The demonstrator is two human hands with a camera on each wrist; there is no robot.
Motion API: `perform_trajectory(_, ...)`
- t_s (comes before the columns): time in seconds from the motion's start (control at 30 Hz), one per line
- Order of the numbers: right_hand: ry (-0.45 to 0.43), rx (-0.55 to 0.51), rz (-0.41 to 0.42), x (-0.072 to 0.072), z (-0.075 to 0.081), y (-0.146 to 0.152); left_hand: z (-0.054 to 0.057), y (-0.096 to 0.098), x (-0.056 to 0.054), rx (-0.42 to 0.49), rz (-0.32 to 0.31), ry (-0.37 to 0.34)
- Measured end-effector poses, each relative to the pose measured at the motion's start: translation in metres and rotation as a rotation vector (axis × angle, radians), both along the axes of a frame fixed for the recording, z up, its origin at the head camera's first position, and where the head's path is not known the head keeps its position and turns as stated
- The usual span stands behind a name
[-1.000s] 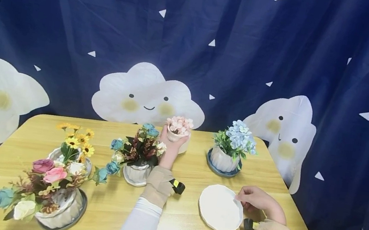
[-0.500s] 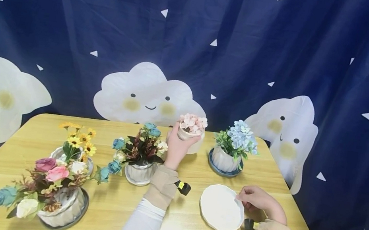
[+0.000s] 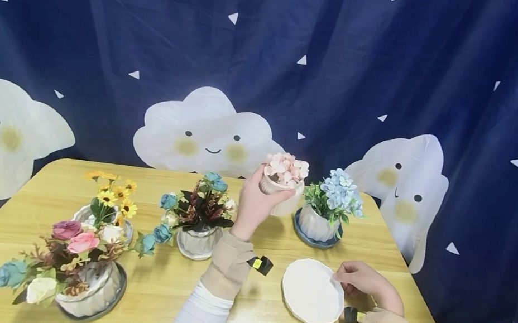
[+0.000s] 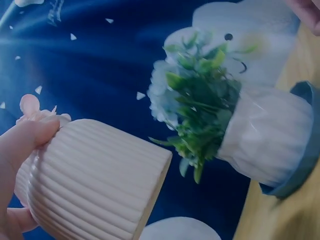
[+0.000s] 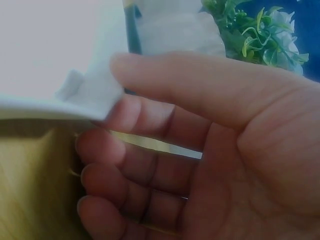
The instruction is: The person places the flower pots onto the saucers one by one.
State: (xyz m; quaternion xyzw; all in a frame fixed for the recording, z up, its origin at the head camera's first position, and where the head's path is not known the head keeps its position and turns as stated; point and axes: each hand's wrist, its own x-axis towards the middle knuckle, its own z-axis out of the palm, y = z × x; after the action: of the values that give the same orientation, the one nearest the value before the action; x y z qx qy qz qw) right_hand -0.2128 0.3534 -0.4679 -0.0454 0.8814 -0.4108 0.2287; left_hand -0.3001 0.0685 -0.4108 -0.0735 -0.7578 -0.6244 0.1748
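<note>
My left hand (image 3: 253,206) grips a ribbed cream flowerpot (image 4: 100,175) by its upper part and holds it up over the back of the table. Pink flowers (image 3: 286,168) fill the top of that pot. In the left wrist view the pot is tilted sideways, its base toward a pot of blue flowers. My right hand (image 3: 368,285) pinches the right rim of a white plant saucer (image 3: 311,293) between thumb and forefinger; the other fingers curl below the rim. The right wrist view shows that rim close up, raised a little over the wood.
A white pot (image 3: 317,225) of blue hydrangeas stands on a blue saucer at the back right. Teal roses (image 3: 162,234) in a pot are left of my left arm. Further left are yellow daisies (image 3: 107,197) and a mixed rose pot (image 3: 90,293). A navy curtain (image 3: 277,46) hangs behind.
My left hand has moved right and slightly up, carrying the pink flowerpot closer to the blue hydrangeas. My right hand and the white saucer hold their place.
</note>
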Motion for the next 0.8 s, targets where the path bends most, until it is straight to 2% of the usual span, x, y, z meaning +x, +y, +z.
perform_trajectory(0.13, -0.005, -0.012, 0.003, 0.000, 0.000, 0.000, 0.008, 0.001, 0.006, -0.020, -0.050, 0.027)
perform_trajectory(0.47, 0.000, -0.020, 0.011, -0.002, -0.002, 0.002, 0.022, 0.003, 0.022, -0.031, -0.149, 0.038)
perform_trajectory(0.7, -0.002, -0.022, 0.018, -0.002, -0.001, 0.002, 0.022, 0.007, 0.027, -0.049, -0.201, 0.041)
perform_trajectory(0.8, -0.003, -0.028, 0.020, -0.001, 0.000, 0.002, 0.022, 0.008, 0.030, -0.033, -0.243, 0.024)
